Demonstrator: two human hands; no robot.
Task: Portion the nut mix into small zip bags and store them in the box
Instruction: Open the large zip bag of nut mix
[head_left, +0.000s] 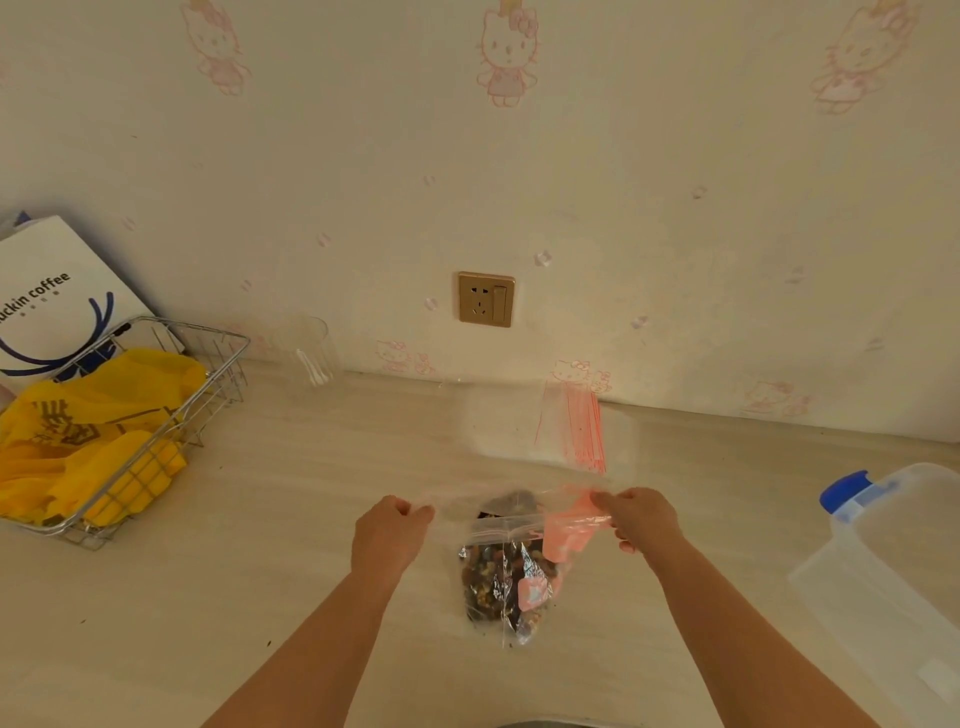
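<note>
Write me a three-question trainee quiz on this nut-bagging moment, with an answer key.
1. True or false: both hands grip the top edge of the zip bag of nut mix.
2. Multiple choice: where is the stack of empty zip bags? A) inside the wire basket B) on the counter near the wall, beyond the hands C) inside the plastic box
3. Fill in: the wire basket holds crumpled bags of ______ colour.

Key
1. True: the left hand and right hand pinch opposite ends of the top edge.
2. B
3. Yellow. The plastic box, with its blue latch, sits at the right.
</note>
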